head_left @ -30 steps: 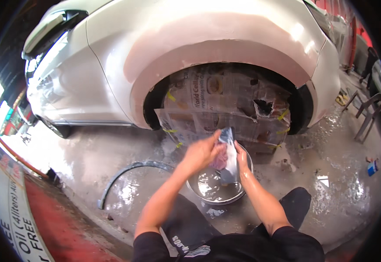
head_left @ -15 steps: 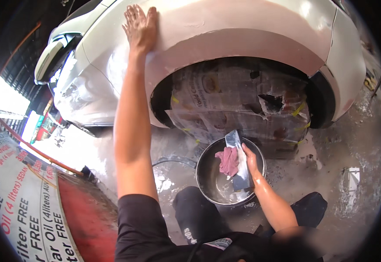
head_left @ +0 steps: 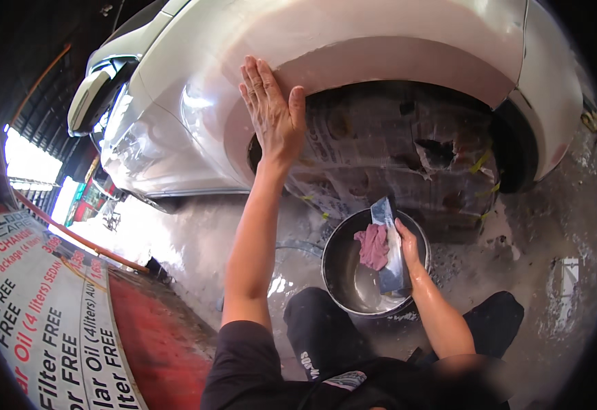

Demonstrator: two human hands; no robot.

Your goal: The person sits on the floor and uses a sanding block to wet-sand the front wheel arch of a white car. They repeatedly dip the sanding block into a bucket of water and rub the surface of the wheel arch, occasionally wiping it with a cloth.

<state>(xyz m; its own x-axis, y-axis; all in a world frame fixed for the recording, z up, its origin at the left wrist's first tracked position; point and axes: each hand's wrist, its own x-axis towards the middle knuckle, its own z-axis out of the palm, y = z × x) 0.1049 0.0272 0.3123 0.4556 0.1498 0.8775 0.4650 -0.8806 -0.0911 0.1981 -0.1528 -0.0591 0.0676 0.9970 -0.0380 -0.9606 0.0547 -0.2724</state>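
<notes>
My left hand lies flat, fingers stretched out, on the pale car's fender by the front curve of the wheel arch. It holds nothing. Over the round dark basin, my right hand grips a long, flat grey sanding block by its side. The block is tilted, and pale wet streaks show on it. A crumpled pink cloth is beside the block within the basin's outline; whether they touch is hard to tell. The right fingertips are partly hidden behind the block.
Newspaper sheets, torn in one place, cover the wheel opening. A dull pinkish-grey patch runs along the arch. The concrete floor looks wet. A printed signboard stands at the left, and a thin hose lies beside the basin.
My left hand has slid down and right along the fender, from higher on the panel to the arch edge. The right hand still holds the block over the basin; the whole view has shifted slightly.
</notes>
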